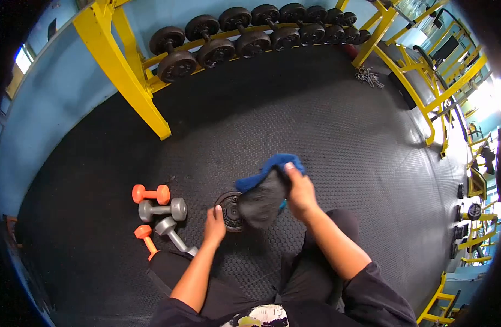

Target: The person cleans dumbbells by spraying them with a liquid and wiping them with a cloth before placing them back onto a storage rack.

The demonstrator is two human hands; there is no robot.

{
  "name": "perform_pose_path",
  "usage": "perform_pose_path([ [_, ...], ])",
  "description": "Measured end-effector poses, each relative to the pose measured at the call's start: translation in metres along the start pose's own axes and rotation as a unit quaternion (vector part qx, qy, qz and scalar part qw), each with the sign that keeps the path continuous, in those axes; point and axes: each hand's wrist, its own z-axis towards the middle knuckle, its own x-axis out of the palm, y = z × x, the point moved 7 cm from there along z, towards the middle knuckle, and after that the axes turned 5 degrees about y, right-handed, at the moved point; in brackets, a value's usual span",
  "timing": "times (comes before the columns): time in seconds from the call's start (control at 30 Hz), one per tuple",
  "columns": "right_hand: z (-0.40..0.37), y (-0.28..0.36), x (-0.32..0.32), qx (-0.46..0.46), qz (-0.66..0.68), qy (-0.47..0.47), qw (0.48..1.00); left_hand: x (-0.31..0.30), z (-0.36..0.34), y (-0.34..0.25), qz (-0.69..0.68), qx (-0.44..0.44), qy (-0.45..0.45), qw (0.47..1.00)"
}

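My left hand [214, 226] grips the left rim of a small black weight plate [232, 211], its thumb lying over the edge. In my right hand [301, 192] is a cloth [264, 199], dark grey on one face and blue on the other, pinched at its upper right part. The cloth hangs over the right side of the plate and hides that part of it. Left of my left hand, two orange dumbbells [150, 194] and two grey dumbbells [162, 209] lie on the floor.
A yellow rack [125, 82] holds a row of black dumbbells [252, 43] along the blue wall. Metal clips [369, 77] lie on the black rubber floor [316, 120] by the rack's right leg. Yellow gym machines [425, 92] stand along the right.
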Motion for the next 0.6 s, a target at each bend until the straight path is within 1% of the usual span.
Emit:
perform_pose_path([
  [0.03, 0.006, 0.008, -0.014, -0.003, 0.075, -0.025, 0.997, 0.003, -0.002, -0.002, 0.003, 0.016, -0.02, 1.0],
  [0.07, 0.008, 0.019, -0.02, -0.03, 0.15, -0.031, 0.988, 0.004, -0.001, -0.007, 0.004, 0.031, -0.04, 0.999],
  [0.1, 0.018, 0.024, -0.032, -0.05, 0.173, -0.036, 0.983, 0.002, 0.002, -0.011, 0.018, 0.041, -0.067, 0.997],
  [0.13, 0.025, 0.025, -0.043, -0.067, 0.198, -0.046, 0.977, 0.002, 0.008, -0.012, 0.027, 0.039, -0.069, 0.996],
  [0.17, 0.023, 0.035, -0.043, -0.073, 0.169, -0.052, 0.981, 0.001, 0.016, -0.016, -0.001, 0.025, -0.067, 0.997],
  [0.2, 0.03, 0.032, -0.048, -0.068, 0.176, -0.057, 0.98, 0.001, 0.023, -0.019, -0.03, 0.011, -0.064, 0.997],
  [0.23, 0.038, 0.034, -0.052, -0.085, 0.125, -0.066, 0.986, 0.002, 0.039, -0.014, -0.052, 0.0, -0.066, 0.996],
  [0.27, 0.044, 0.037, -0.052, -0.104, 0.074, -0.072, 0.989, 0.003, 0.047, -0.022, -0.087, -0.023, -0.038, 0.995],
  [0.3, 0.045, 0.041, -0.05, -0.119, 0.066, -0.107, 0.985, 0.004, 0.056, -0.026, -0.097, -0.042, -0.036, 0.994],
  [0.33, 0.051, 0.04, -0.052, -0.118, 0.072, -0.1, 0.985, 0.005, 0.066, -0.03, -0.107, -0.062, -0.035, 0.992],
  [0.37, 0.058, 0.035, -0.052, -0.104, 0.071, -0.085, 0.988, 0.006, 0.078, -0.036, -0.104, -0.061, -0.042, 0.992],
  [0.43, 0.071, 0.027, -0.055, -0.076, 0.049, -0.05, 0.995, 0.013, 0.101, -0.05, -0.157, -0.059, -0.047, 0.985],
  [0.47, 0.075, 0.027, -0.055, -0.078, 0.053, -0.048, 0.994, 0.014, 0.105, -0.066, -0.155, -0.056, -0.05, 0.985],
  [0.53, 0.079, 0.017, -0.054, -0.041, 0.154, -0.086, 0.984, 0.032, 0.106, -0.094, -0.309, -0.109, 0.026, 0.945],
  [0.57, 0.087, 0.009, -0.052, -0.032, 0.197, -0.066, 0.978, 0.038, 0.122, -0.093, -0.337, -0.107, 0.054, 0.934],
  [0.6, 0.074, 0.02, -0.046, -0.003, 0.198, -0.097, 0.975, 0.046, 0.132, -0.093, -0.335, -0.108, 0.052, 0.935],
])
